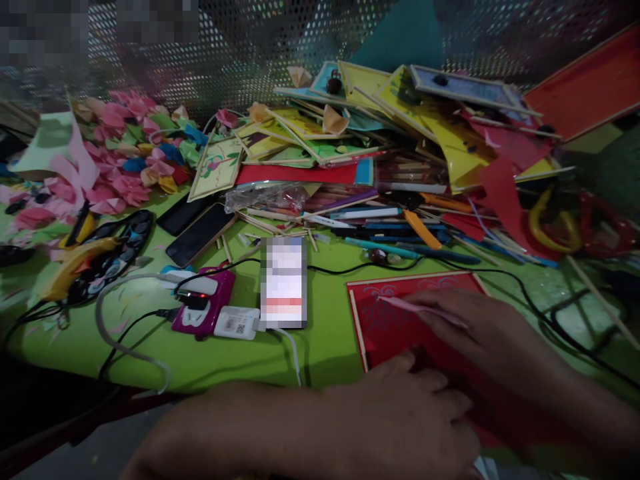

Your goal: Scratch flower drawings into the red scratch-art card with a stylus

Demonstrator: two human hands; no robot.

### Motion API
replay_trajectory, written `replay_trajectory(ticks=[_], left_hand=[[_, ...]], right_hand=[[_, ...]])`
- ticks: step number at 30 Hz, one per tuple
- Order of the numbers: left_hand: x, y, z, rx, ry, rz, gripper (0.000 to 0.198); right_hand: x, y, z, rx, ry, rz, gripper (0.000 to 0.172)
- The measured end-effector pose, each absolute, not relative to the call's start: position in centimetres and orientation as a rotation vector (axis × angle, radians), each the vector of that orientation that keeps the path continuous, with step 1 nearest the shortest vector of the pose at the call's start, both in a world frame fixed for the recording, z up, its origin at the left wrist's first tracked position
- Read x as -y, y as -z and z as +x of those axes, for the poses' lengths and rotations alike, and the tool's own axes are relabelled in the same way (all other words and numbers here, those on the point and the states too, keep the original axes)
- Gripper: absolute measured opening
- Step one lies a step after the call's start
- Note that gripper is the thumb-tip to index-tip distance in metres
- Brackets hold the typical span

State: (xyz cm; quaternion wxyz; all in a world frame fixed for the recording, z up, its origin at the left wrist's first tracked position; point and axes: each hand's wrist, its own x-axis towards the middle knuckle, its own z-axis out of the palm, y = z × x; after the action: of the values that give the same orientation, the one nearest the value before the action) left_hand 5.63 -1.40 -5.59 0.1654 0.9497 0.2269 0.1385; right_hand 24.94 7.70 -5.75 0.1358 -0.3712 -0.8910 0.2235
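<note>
A red panel (400,333) with thin wooden strips along its edges lies at the right front of the table, faint grey-blue line drawings in its upper part. My right hand (480,333) is closed round a slim pink pen (407,305), whose tip meets the drawing near the panel's top left. Lower down, my left hand (415,413) lies across the panel, fingers apart and nothing seen in them. Both hands and forearms cover much of the panel.
A lit phone (283,283) lies left of the panel, beside a purple power strip (217,303) with plugs and cables. Behind are pens (367,213), framed pictures (430,127) and yellow scissors (553,223). Folded paper pieces (135,147) and a yellow glue gun (75,267) are left.
</note>
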Motion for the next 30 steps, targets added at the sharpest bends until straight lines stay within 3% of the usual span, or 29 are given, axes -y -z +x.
replay_trajectory(ticks=[30], left_hand=[[1.45,5.67,5.55,-0.649,-0.36,2.744,0.042]], right_hand=[[-8.11,5.31,25.48,2.566,-0.683,-1.158,0.033]])
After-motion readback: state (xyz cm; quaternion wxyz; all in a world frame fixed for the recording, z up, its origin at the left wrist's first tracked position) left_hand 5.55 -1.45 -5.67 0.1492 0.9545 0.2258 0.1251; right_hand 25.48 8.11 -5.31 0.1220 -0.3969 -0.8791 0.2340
